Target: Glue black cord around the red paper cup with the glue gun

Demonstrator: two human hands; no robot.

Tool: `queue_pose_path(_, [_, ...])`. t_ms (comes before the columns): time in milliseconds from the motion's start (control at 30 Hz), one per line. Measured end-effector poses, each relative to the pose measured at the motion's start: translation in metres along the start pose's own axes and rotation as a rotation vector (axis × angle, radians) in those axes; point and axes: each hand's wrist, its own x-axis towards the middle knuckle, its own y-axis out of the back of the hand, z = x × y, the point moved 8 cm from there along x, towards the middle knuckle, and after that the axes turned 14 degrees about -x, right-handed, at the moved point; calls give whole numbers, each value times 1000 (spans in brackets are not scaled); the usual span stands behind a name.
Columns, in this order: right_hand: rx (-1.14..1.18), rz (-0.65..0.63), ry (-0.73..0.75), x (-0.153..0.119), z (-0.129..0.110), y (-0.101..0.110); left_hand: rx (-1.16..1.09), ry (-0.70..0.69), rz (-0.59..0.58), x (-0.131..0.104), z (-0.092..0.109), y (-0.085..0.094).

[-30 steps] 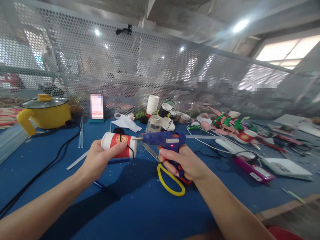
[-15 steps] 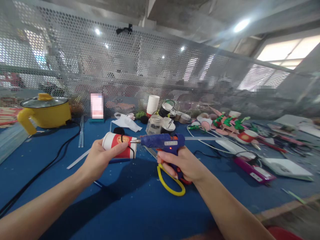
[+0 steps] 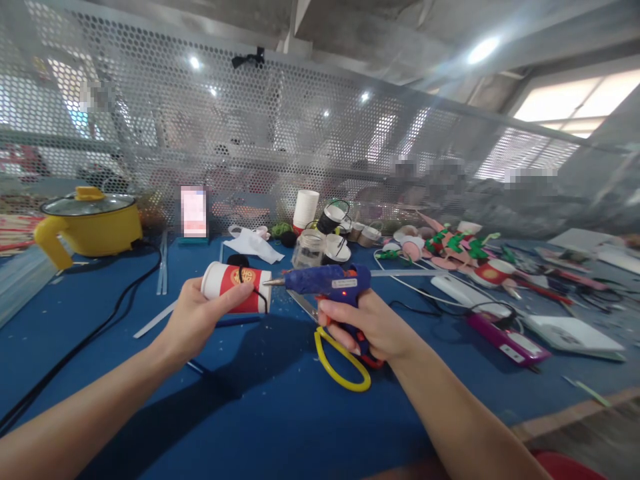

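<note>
My left hand (image 3: 200,317) is wrapped round a red and white paper cup (image 3: 235,303) lying on its side in the air, its thumb on a black cord (image 3: 263,299) against the cup. In my right hand (image 3: 357,327) is a blue glue gun (image 3: 325,280) with a lit red light and a clear stick out of its back. The gun's metal tip points left at the cup's end; whether they touch I cannot tell. Below my right hand lie scissors with a yellow handle (image 3: 345,383), partly hidden.
A yellow pot (image 3: 95,230) and a phone (image 3: 193,212) stand at the back left. Behind the hands are a glass jar (image 3: 309,251) and stacked cups (image 3: 305,209). A purple power strip (image 3: 507,341) lies right, near craft pieces (image 3: 453,247).
The cup and my left hand have shifted slightly left and up. The glue gun has moved a little right and up, and its tip is now off the cord, by the cup's end.
</note>
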Motion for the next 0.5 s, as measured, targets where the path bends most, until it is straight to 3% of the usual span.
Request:
queue_pose_path(233, [68,38,-67,3,4,4,50,-67,-74,-5,3,-3])
queue_pose_path(500, [117,28,-64,3,4,0,105,-109,-62,-4,5,-1])
